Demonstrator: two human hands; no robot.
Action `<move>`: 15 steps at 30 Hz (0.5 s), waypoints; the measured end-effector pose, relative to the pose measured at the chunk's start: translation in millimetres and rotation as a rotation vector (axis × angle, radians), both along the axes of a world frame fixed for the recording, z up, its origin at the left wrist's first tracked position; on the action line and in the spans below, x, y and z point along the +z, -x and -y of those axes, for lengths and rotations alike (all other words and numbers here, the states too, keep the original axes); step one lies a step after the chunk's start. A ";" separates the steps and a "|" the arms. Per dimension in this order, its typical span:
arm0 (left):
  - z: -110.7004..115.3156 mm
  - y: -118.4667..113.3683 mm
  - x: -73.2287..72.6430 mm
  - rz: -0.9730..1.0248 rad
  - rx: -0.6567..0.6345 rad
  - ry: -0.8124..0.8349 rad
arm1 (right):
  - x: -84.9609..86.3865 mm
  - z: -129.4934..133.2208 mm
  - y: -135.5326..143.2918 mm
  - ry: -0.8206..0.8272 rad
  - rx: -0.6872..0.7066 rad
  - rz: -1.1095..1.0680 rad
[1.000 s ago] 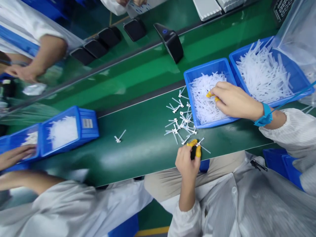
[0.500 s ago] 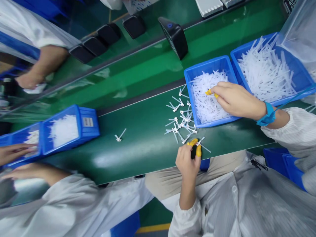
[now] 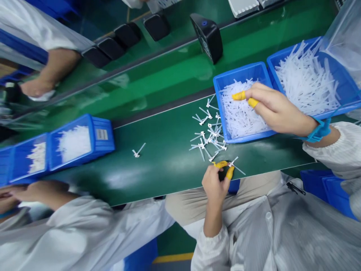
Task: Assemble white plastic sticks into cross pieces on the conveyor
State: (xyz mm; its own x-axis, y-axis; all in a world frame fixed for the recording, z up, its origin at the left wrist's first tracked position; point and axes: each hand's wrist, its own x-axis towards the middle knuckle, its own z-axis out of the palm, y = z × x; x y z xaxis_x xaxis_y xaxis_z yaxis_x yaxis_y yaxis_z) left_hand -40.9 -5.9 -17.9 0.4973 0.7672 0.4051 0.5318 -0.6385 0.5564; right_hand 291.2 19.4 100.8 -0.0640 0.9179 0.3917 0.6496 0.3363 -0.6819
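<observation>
My left hand [image 3: 216, 182] is closed at the near edge of the green bench, pinching a small white clip with thin translucent strips [image 3: 232, 163] between yellow-covered thumb and forefinger. Over a blue bin of short white strips [image 3: 243, 113] hovers my right hand [image 3: 270, 107]. Its thumb and forefinger, also in yellow finger covers, are apart, and no strip shows between them. Beside that bin, several clips with strips [image 3: 210, 139] lie in a loose heap on the bench. One more such piece [image 3: 137, 153] lies alone further left.
A second blue bin of longer strips [image 3: 307, 82] adjoins on the right. A black wedge-shaped device [image 3: 208, 37] stands behind. At left are blue bins with white parts [image 3: 102, 137] and a co-worker's hands [image 3: 42, 192]. Another person's hand [image 3: 38, 88] is across the bench.
My right hand has lifted slightly from the strips, and its thumb and forefinger have spread. My left hand keeps its pinch on the clip. The neighbour's hands have drawn back from the bin.
</observation>
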 end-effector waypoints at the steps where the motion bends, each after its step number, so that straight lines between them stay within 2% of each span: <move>1: -0.5 -0.3 1.5 -0.005 -0.023 -0.009 | 7.3 5.1 7.4 0.003 0.096 -0.028; 4: -2.2 -1.7 5.3 -0.025 -0.051 -0.063 | 13.1 22.3 35.2 0.061 0.466 -0.065; 6: -3.2 -2.7 6.4 -0.010 -0.059 -0.104 | -0.3 31.3 53.7 0.121 0.624 -0.025; 9: -3.7 -3.8 7.3 0.014 -0.065 -0.112 | -35.7 36.6 72.0 0.157 0.639 0.078; 11: -3.5 -4.8 8.8 0.019 -0.074 -0.095 | -56.9 35.7 75.6 0.185 0.617 0.038; 13: -3.2 -6.3 11.4 0.029 -0.097 -0.082 | -69.2 33.4 73.9 0.232 0.592 -0.023; 15: -2.8 -8.1 14.4 0.040 -0.117 -0.075 | -73.0 31.0 70.2 0.284 0.574 -0.053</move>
State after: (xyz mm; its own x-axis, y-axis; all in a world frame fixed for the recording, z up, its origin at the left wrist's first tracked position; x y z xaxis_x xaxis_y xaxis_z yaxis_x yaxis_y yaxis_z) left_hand -32.8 -3.1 -3.5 0.5637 0.6716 0.4807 0.4294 -0.7355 0.5241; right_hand 221.1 -11.6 27.8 -0.5636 0.8115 0.1545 0.3826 0.4221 -0.8219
